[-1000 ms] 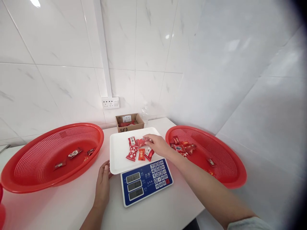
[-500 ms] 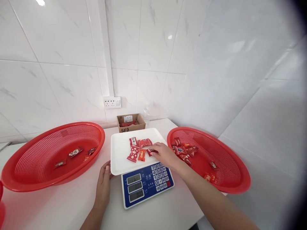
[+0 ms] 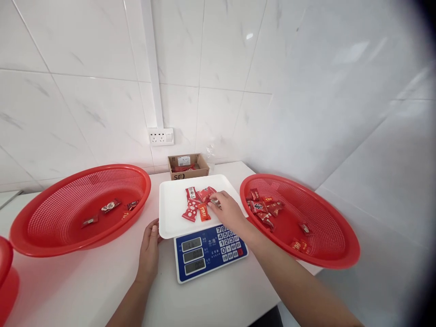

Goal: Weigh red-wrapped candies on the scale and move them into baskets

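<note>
Red sweet wrappers (image 3: 198, 203) lie clustered on the white scale tray (image 3: 172, 213). The right hand (image 3: 229, 210) at the cluster's right edge pinches one sweet; the left hand (image 3: 149, 250) rests flat at the tray's near-left corner.

scale display (image 3: 191, 244) unreadable, wrapper print illegible

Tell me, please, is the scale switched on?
On: the scale shows dark digits in all three display windows, though they are too small to read.
</note>
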Tool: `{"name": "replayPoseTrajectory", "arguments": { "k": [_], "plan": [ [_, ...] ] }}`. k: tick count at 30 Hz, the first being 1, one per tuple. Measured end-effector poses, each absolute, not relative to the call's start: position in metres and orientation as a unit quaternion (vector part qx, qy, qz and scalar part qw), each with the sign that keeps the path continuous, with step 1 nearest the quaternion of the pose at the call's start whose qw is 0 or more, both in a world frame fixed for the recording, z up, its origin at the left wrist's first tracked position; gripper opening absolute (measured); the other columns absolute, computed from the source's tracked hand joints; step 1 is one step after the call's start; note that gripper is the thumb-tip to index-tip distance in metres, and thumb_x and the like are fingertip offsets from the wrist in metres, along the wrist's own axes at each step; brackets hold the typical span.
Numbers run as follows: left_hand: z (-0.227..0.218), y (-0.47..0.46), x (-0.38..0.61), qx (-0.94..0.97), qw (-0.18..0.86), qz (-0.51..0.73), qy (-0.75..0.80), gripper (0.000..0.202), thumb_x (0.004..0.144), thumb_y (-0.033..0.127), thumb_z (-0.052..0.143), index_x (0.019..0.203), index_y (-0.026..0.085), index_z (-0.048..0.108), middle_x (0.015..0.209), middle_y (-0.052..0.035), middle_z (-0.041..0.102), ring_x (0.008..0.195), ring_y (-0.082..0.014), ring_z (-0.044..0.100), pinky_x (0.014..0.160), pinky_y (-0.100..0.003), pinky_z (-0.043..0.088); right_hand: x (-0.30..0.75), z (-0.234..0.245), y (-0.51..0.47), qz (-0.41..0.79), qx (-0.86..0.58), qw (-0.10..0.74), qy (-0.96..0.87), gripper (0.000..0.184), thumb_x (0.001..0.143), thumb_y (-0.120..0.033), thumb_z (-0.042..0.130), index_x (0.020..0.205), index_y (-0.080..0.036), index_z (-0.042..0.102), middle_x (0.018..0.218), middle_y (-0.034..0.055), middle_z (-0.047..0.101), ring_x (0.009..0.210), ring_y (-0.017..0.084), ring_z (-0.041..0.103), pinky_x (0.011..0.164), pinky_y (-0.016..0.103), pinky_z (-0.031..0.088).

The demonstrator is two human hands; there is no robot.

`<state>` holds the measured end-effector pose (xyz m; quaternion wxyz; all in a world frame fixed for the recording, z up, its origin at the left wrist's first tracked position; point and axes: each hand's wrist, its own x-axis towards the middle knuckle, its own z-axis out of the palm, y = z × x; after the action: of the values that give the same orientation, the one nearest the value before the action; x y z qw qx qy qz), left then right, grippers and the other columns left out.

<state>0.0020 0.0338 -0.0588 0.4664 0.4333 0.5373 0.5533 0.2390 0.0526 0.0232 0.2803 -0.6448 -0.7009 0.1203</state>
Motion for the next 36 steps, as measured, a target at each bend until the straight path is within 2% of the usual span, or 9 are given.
{"name": "replayPoseTrajectory", "arguments": {
  "k": [2,4,6,8,11,17,26,31,36],
  "plan": [
    [-0.059,0.034,0.002,0.436,0.467,0.553,0.535,0.043,0.086,0.057,0.039,0.113,0.026,0.053,0.126,-0.0048,0.053,0.116,-0.023,0.048,0.092,-0.037,0.045,0.235,0.025,0.054,0.097,-0.629,0.293,-0.713,0.022,0.086,-0.028,0.048,0.103,-0.021,0.059,0.109,0.0066,0.058,0.104,0.019,0.053,0.09,0.033,0.041],
    [-0.059,0.034,0.002,0.438,0.467,0.552,0.534,0.044,0.085,0.057,0.039,0.113,0.026,0.053,0.126,-0.0049,0.053,0.116,-0.0231,0.049,0.091,-0.037,0.045,0.229,0.026,0.056,0.077,-0.615,0.283,-0.732,0.032,0.086,-0.034,0.049,0.115,-0.022,0.056,0.125,0.0093,0.052,0.121,0.023,0.042,0.1,0.038,0.033],
    [-0.059,0.034,0.001,0.438,0.467,0.552,0.534,0.044,0.085,0.057,0.039,0.113,0.026,0.053,0.126,-0.005,0.054,0.115,-0.0229,0.049,0.091,-0.037,0.045,0.22,0.026,0.061,0.087,-0.614,0.234,-0.749,0.048,0.086,-0.044,0.047,0.13,-0.025,0.046,0.142,0.0101,0.037,0.135,0.027,0.023,0.107,0.047,0.021],
    [-0.059,0.034,0.001,0.437,0.465,0.553,0.536,0.044,0.085,0.057,0.04,0.114,0.026,0.053,0.126,-0.0053,0.054,0.115,-0.0229,0.049,0.091,-0.037,0.045,0.211,0.026,0.066,0.116,-0.616,0.168,-0.761,0.059,0.086,-0.055,0.041,0.138,-0.03,0.034,0.152,0.0077,0.019,0.139,0.031,0.004,0.107,0.056,0.009],
    [-0.06,0.035,0.001,0.434,0.462,0.556,0.537,0.045,0.085,0.057,0.04,0.114,0.025,0.053,0.126,-0.0061,0.054,0.116,-0.0234,0.05,0.091,-0.037,0.046,0.2,0.027,0.074,0.143,-0.604,0.086,-0.78,0.065,0.083,-0.065,0.033,0.141,-0.036,0.026,0.154,0.0043,0.007,0.139,0.032,-0.009,0.105,0.061,-0.003],
    [-0.061,0.036,0.001,0.434,0.465,0.551,0.54,0.046,0.085,0.057,0.04,0.115,0.024,0.052,0.126,-0.0064,0.053,0.114,-0.0235,0.05,0.091,-0.038,0.046,0.199,0.031,0.086,0.163,-0.584,0.033,-0.795,0.069,0.083,-0.069,0.024,0.142,-0.035,0.023,0.154,0.003,0.007,0.139,0.031,-0.011,0.104,0.061,-0.006],
    [-0.057,0.034,0.001,0.438,0.47,0.548,0.536,0.047,0.085,0.057,0.04,0.115,0.024,0.052,0.125,-0.0072,0.055,0.112,-0.0236,0.053,0.089,-0.038,0.048,0.199,0.027,0.087,0.138,-0.596,0.057,-0.789,0.07,0.084,-0.068,0.02,0.143,-0.03,0.024,0.153,0.0012,0.014,0.14,0.03,-0.004,0.106,0.059,-0.002],
    [-0.059,0.035,0.0,0.44,0.473,0.55,0.53,0.046,0.085,0.057,0.04,0.114,0.023,0.053,0.124,-0.0072,0.055,0.111,-0.0236,0.053,0.087,-0.037,0.049,0.199,0.028,0.087,0.135,-0.598,0.059,-0.788,0.069,0.084,-0.066,0.022,0.142,-0.027,0.029,0.152,0.0009,0.018,0.14,0.03,-0.002,0.107,0.058,0.0],
    [-0.058,0.034,0.001,0.433,0.479,0.551,0.528,0.046,0.085,0.056,0.04,0.115,0.023,0.052,0.125,-0.0081,0.054,0.11,-0.0241,0.053,0.087,-0.039,0.049,0.198,0.028,0.085,0.128,-0.623,0.066,-0.769,0.069,0.083,-0.068,0.025,0.14,-0.029,0.032,0.153,0.004,0.018,0.139,0.033,-0.002,0.103,0.064,-0.002]
  ]
}}
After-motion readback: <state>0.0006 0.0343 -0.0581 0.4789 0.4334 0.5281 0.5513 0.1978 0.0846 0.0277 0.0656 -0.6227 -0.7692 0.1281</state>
